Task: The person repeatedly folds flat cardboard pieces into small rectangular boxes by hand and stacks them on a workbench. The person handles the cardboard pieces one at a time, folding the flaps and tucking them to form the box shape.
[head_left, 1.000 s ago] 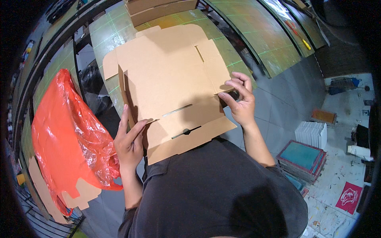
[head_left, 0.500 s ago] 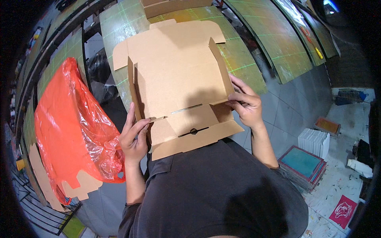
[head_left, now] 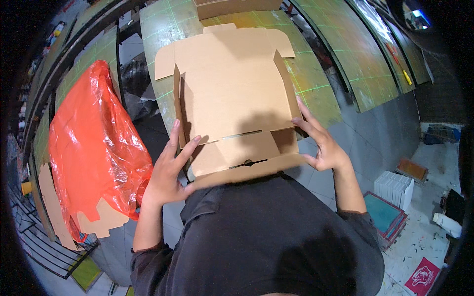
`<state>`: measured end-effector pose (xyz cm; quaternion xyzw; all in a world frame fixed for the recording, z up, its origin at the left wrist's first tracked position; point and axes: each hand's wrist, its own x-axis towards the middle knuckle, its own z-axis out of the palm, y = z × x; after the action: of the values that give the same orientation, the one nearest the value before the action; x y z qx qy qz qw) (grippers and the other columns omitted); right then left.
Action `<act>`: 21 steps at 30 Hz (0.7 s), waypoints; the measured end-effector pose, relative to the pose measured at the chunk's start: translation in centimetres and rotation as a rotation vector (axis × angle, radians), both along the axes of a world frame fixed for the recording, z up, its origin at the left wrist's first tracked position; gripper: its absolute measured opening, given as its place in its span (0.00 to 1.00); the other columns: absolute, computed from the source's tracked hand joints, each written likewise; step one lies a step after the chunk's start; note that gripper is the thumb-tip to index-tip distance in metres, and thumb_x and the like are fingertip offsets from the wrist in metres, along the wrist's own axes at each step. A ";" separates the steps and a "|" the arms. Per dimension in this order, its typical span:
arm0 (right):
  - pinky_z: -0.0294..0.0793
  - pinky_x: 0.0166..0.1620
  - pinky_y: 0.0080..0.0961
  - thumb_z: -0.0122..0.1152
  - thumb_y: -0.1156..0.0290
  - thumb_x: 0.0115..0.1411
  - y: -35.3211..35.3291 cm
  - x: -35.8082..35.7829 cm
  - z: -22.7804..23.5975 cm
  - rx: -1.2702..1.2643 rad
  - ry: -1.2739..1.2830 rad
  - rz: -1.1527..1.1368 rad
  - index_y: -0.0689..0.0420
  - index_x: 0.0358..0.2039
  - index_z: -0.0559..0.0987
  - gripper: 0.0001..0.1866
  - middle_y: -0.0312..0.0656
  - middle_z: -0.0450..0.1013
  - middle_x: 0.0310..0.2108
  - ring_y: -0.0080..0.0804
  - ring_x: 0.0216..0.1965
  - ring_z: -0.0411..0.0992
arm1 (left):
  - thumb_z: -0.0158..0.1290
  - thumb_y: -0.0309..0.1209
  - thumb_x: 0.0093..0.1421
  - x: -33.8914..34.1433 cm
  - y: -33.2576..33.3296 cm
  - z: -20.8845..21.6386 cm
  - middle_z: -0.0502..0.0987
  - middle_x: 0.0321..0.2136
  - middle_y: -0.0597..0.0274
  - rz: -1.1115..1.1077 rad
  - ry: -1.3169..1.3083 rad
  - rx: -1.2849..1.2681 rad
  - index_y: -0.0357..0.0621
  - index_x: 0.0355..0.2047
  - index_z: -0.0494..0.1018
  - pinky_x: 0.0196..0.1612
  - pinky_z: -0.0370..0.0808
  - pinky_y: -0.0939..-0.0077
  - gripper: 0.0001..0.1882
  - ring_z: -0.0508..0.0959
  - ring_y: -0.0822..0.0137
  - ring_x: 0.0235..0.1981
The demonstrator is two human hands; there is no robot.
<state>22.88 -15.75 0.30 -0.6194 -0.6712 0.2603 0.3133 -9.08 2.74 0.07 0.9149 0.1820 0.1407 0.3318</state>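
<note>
A partly folded brown cardboard box lies in front of me with its wide lid panel spread away from my body. Its two side walls stand up, and the near end has a slotted strip and a front flap close to my shirt. My left hand grips the near left corner, thumb at the flap's end and fingers spread along the side wall. At the near right corner, my right hand does the same, its thumb against the flap's right end.
A red plastic bag with cardboard blanks sits on the left. Another cardboard box stands at the far edge. Green-lined boards span the back. Framed panels and a white stack are low on the right.
Both thumbs have moved from the inner corners to the ends of the front flap, and my fingers have spread. The flap has tilted upward. The whole view has shifted slightly.
</note>
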 end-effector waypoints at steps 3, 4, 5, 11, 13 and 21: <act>0.48 0.63 0.39 0.67 0.71 0.38 -0.2 -0.2 -1.3 0.098 0.037 -0.026 0.53 0.57 0.63 0.42 0.52 0.45 0.64 0.48 0.65 0.45 | 0.65 0.40 0.41 -0.1 0.2 -1.1 0.45 0.61 0.34 0.003 -0.104 -0.012 0.46 0.57 0.62 0.56 0.63 0.61 0.41 0.57 0.39 0.59; 0.49 0.62 0.40 0.67 0.69 0.41 -0.3 -0.2 -2.0 0.146 0.066 -0.046 0.53 0.59 0.60 0.42 0.53 0.45 0.64 0.48 0.65 0.45 | 0.64 0.39 0.42 0.1 0.2 -1.5 0.46 0.61 0.34 0.018 -0.129 -0.016 0.45 0.57 0.61 0.55 0.63 0.61 0.41 0.57 0.40 0.59; 0.50 0.62 0.40 0.68 0.66 0.43 -0.3 -0.2 -2.8 0.193 0.099 -0.062 0.52 0.60 0.58 0.43 0.54 0.46 0.64 0.48 0.64 0.46 | 0.64 0.38 0.43 0.2 0.1 -1.9 0.47 0.60 0.34 0.037 -0.153 -0.019 0.44 0.57 0.61 0.55 0.64 0.61 0.40 0.58 0.40 0.58; 0.66 0.53 0.34 0.65 0.68 0.51 0.3 -3.1 -4.4 0.417 0.375 -0.434 0.57 0.59 0.60 0.36 0.55 0.63 0.54 0.41 0.54 0.65 | 0.59 0.45 0.50 2.3 -1.5 -5.9 0.58 0.58 0.42 0.395 -0.707 -0.275 0.31 0.57 0.56 0.57 0.63 0.66 0.42 0.64 0.54 0.57; 0.69 0.51 0.32 0.64 0.69 0.52 0.5 -3.5 -5.3 0.417 0.327 -0.630 0.58 0.58 0.61 0.34 0.54 0.67 0.50 0.39 0.50 0.68 | 0.58 0.46 0.50 2.6 -0.9 -6.3 0.61 0.56 0.40 0.296 -0.693 -0.101 0.32 0.57 0.57 0.56 0.63 0.66 0.41 0.65 0.51 0.56; 0.62 0.49 0.36 0.65 0.67 0.47 3.2 -5.5 -0.5 0.522 -0.540 -0.515 0.53 0.42 0.76 0.19 0.46 0.71 0.43 0.40 0.44 0.69 | 0.60 0.28 0.46 3.7 -0.8 -1.4 0.70 0.46 0.49 0.455 -0.270 0.517 0.43 0.41 0.70 0.55 0.59 0.56 0.20 0.68 0.52 0.51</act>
<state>17.35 -12.52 -0.19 -0.7122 -0.5959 -0.1748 0.3273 -5.42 1.95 -1.34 0.8778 0.2937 0.3718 0.0710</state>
